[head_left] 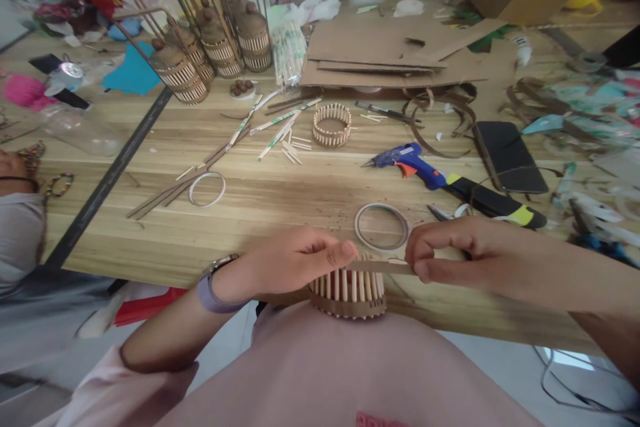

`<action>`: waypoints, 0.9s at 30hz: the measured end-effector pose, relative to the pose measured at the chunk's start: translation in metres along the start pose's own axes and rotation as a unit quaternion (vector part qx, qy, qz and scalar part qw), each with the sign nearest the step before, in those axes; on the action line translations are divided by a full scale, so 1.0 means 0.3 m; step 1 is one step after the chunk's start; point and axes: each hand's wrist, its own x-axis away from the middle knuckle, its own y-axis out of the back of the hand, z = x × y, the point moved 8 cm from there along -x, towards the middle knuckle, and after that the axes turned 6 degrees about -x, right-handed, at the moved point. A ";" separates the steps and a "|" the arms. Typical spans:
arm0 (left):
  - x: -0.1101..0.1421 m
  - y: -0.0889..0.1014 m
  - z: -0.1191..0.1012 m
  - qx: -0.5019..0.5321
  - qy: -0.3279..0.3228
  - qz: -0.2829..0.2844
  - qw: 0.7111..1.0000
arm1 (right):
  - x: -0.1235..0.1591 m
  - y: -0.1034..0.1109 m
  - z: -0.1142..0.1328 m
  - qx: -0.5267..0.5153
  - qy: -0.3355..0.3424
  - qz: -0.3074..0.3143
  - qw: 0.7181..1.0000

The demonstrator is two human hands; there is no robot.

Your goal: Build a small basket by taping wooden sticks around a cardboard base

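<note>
My left hand (pixel 295 260), with a watch on its wrist, is closed on the top edge of a small round basket of upright wooden sticks (pixel 353 288). A brown cardboard band runs round the basket's lower edge, close against my shirt. From the basket's upper rim a narrow cardboard strip (pixel 383 267) stretches to the right. My right hand (pixel 465 250) pinches the strip's free end between thumb and fingers. Just beyond the basket lies a roll of tape (pixel 356 227). The left fingertips behind the basket are hidden.
A blue glue gun (pixel 407 161), a box cutter (pixel 493 202) and a phone (pixel 510 157) lie to the right. Farther back are another stick ring (pixel 332 127), loose sticks (pixel 295 147), cardboard sheets (pixel 370 47) and several lantern-like models (pixel 217 47). Another person's arm (pixel 17 213) is at left.
</note>
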 end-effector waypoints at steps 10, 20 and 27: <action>0.003 -0.018 -0.004 0.019 0.033 0.027 0.999 | -0.008 -0.001 0.020 0.018 0.029 -0.005 0.999; 0.026 -0.010 -0.072 -0.089 -0.042 0.006 0.995 | -0.020 -0.004 0.061 0.075 0.089 -0.041 0.992; 0.041 -0.019 -0.139 -0.122 -0.147 -0.002 0.982 | -0.015 -0.009 0.103 0.087 0.122 -0.055 0.987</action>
